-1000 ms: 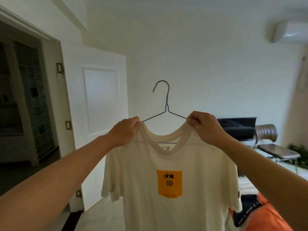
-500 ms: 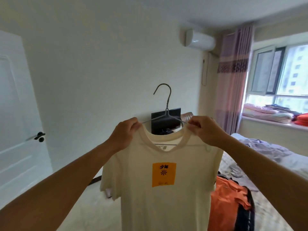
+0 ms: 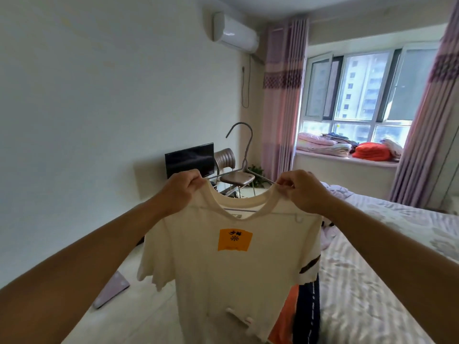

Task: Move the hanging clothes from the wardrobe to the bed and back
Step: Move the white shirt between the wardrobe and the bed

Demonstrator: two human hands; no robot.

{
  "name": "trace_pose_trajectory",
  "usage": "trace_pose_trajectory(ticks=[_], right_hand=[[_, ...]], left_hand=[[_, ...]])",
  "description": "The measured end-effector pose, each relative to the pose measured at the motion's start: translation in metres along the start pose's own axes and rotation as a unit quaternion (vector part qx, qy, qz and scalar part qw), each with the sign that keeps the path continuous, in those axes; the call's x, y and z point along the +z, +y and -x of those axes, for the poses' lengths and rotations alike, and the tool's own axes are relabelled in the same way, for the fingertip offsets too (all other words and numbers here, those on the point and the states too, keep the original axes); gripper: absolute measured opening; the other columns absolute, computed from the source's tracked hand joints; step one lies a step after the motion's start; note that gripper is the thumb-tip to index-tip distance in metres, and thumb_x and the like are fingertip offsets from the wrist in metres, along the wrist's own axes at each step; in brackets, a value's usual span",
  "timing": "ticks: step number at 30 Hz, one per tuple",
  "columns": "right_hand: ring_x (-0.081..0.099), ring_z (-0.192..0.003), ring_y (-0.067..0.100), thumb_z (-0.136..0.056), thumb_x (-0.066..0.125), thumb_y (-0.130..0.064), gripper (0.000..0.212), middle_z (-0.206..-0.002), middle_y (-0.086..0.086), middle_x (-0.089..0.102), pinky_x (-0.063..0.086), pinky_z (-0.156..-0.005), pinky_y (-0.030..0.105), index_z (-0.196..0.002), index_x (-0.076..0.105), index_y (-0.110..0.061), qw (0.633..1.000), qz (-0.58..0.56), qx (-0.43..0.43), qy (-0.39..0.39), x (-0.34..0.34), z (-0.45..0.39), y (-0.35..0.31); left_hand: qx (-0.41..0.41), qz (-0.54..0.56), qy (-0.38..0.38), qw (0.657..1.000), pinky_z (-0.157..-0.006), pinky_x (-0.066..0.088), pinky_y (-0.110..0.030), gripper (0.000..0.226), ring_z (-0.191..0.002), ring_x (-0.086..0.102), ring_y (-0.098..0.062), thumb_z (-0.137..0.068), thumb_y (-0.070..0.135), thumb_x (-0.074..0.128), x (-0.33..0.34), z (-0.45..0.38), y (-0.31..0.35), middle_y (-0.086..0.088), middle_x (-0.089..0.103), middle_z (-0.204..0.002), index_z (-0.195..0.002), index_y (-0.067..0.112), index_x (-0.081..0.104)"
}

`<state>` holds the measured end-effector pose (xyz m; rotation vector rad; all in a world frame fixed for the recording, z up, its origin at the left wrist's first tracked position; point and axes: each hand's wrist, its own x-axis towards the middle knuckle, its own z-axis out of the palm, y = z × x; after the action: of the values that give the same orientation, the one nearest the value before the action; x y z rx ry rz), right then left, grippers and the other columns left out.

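A cream T-shirt (image 3: 231,276) with an orange square print hangs on a grey wire hanger (image 3: 244,155), held up in front of me. My left hand (image 3: 182,189) pinches the shirt's left shoulder and the hanger wire. My right hand (image 3: 301,191) pinches the right shoulder the same way. The hook points up and to the left, free of any rail. The bed (image 3: 387,256) with a pale patterned cover lies to the right, just behind the shirt. An orange and dark garment (image 3: 295,314) lies on the bed's near edge, partly hidden by the shirt. No wardrobe is in view.
A chair (image 3: 234,178) and a dark monitor (image 3: 190,161) stand by the far wall. Folded bedding (image 3: 347,147) is piled on the windowsill between pink curtains. A flat purple object (image 3: 113,291) lies on the floor at the left. An air conditioner (image 3: 234,33) hangs high on the wall.
My view has swung right, from the door and doorway to the bed and window. Both hands keep the same hold on the shirt and hanger, now above the bed's near edge.
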<state>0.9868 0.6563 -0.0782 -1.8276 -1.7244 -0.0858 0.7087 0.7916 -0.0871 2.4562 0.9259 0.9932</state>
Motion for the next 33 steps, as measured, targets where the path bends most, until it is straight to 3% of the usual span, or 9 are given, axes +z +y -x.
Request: trace_pose_trajectory(ticks=[4, 7, 13, 17, 21, 30, 33], right_hand=[[0.056, -0.07, 0.01, -0.093, 0.063, -0.012, 0.012, -0.075, -0.004, 0.064, 0.036, -0.061, 0.017, -0.086, 0.071, -0.019, 1.0, 0.012, 0.018, -0.012, 0.011, -0.022, 0.047], [0.059, -0.075, 0.015, -0.094, 0.062, -0.014, 0.013, -0.075, -0.005, 0.063, 0.04, -0.068, 0.025, -0.086, 0.07, -0.019, 0.999, 0.01, 0.027, -0.025, 0.023, -0.039, 0.077], [0.061, -0.079, 0.016, -0.094, 0.062, -0.017, 0.011, -0.08, -0.004, 0.065, 0.045, -0.072, 0.027, -0.091, 0.073, -0.019, 0.997, 0.022, 0.041, -0.064, 0.045, -0.064, 0.127], [0.059, -0.077, 0.012, -0.094, 0.063, -0.02, 0.011, -0.076, -0.01, 0.062, 0.033, -0.061, 0.011, -0.088, 0.073, -0.02, 0.996, 0.037, 0.055, -0.066, 0.065, -0.084, 0.16], [0.055, -0.072, 0.004, -0.093, 0.063, -0.022, 0.011, -0.072, -0.018, 0.058, 0.034, -0.058, 0.015, -0.085, 0.07, -0.025, 0.991, 0.035, 0.098, -0.081, 0.091, -0.108, 0.196], [0.055, -0.068, 0.002, -0.092, 0.064, -0.02, 0.022, -0.07, -0.016, 0.058, 0.033, -0.057, 0.014, -0.073, 0.062, -0.03, 0.98, 0.033, 0.166, -0.109, 0.157, -0.168, 0.264], [0.057, -0.073, 0.005, -0.093, 0.064, -0.022, 0.015, -0.074, -0.014, 0.061, 0.041, -0.064, 0.021, -0.079, 0.066, -0.026, 0.974, 0.04, 0.193, -0.114, 0.178, -0.184, 0.283]], left_hand=[[-0.026, -0.017, -0.045, 0.999, -0.065, 0.039, -0.034, 0.027, -0.066, 0.049, -0.017, -0.102, 0.022, 0.051, 0.041, -0.036, -0.014, -0.005, 0.054, -0.071, -0.079, 0.009, 0.054], [-0.038, -0.023, -0.077, 0.996, -0.065, 0.041, -0.036, 0.024, -0.067, 0.049, -0.019, -0.101, 0.023, 0.052, 0.066, -0.058, -0.023, -0.01, 0.055, -0.074, -0.083, 0.008, 0.056], [-0.04, -0.037, -0.112, 0.992, -0.062, 0.04, -0.029, 0.021, -0.067, 0.051, -0.015, -0.101, 0.024, 0.053, 0.113, -0.098, -0.047, -0.001, 0.057, -0.074, -0.08, 0.021, 0.056], [-0.046, -0.031, -0.128, 0.99, -0.061, 0.038, -0.026, 0.022, -0.065, 0.052, -0.012, -0.1, 0.027, 0.054, 0.148, -0.129, -0.07, 0.002, 0.057, -0.072, -0.079, 0.024, 0.055], [-0.05, -0.022, -0.155, 0.986, -0.06, 0.037, -0.025, 0.022, -0.061, 0.051, -0.011, -0.101, 0.025, 0.052, 0.187, -0.167, -0.101, 0.005, 0.055, -0.068, -0.079, 0.026, 0.056], [-0.062, -0.024, -0.231, 0.971, -0.064, 0.043, -0.031, 0.018, -0.067, 0.055, -0.013, -0.101, 0.027, 0.052, 0.269, -0.246, -0.183, 0.006, 0.058, -0.073, -0.084, 0.026, 0.057], [-0.063, -0.031, -0.259, 0.963, -0.069, 0.046, -0.035, 0.016, -0.071, 0.056, -0.016, -0.101, 0.026, 0.052, 0.292, -0.267, -0.205, 0.005, 0.058, -0.076, -0.086, 0.023, 0.057]])
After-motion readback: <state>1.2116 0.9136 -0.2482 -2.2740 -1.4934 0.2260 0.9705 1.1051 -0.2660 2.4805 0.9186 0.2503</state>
